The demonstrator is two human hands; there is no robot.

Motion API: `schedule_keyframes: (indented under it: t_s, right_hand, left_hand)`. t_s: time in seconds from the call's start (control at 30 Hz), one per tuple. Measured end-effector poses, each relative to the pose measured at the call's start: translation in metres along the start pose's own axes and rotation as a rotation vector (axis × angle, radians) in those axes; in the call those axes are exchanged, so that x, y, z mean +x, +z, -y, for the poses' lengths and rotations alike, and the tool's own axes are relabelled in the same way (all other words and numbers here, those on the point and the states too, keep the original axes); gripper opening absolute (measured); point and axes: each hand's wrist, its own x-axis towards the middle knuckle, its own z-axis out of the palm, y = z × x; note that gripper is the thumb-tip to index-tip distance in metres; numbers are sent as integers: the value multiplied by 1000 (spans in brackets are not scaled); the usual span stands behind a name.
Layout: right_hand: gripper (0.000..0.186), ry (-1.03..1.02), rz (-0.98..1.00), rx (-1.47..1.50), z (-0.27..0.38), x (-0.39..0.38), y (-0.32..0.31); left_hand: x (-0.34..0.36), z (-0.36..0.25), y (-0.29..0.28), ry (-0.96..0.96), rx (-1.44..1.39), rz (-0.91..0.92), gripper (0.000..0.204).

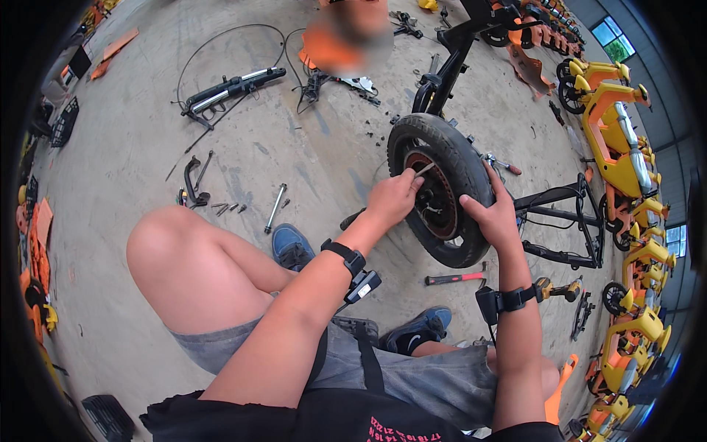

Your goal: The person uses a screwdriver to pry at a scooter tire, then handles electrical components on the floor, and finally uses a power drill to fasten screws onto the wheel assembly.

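A black tyred wheel [461,169] stands upright in front of me, with a rusty rim and dark hub. My left hand [395,195] pinches a thin metal tool [425,169] against the inner rim. My right hand [490,215] grips the tyre's right side, thumb on the tread. A black frame tube [445,77] rises behind the wheel, and a black frame section [582,236] lies to the right. A red-handled hammer [449,280] lies on the floor below the wheel.
On the concrete floor [118,191] are a fork assembly [232,92] with cables, a long axle bolt [275,208], several small parts and a yellow drill [567,289]. Yellow scooters [617,147] line the right. A person in orange [317,46] is beyond the wheel.
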Motion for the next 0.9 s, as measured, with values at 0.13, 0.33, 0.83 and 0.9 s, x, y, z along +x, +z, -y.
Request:
schedule_keyframes:
  t_s: [0.13, 0.33, 0.83, 0.9]
  right_hand:
    - [82, 0, -23, 28, -16, 16, -15]
    - [76, -3, -115, 113, -47, 11, -37]
    - [84, 42, -134, 148, -48, -12, -33]
    - [84, 35, -122, 135, -39, -11, -29]
  left_hand:
    - [15, -30, -12, 67, 20, 59, 27]
    - [27, -49, -3, -26, 164, 217, 32]
    - [27, -79, 21, 12, 160, 237, 32]
    - [25, -77, 22, -2, 166, 237, 31]
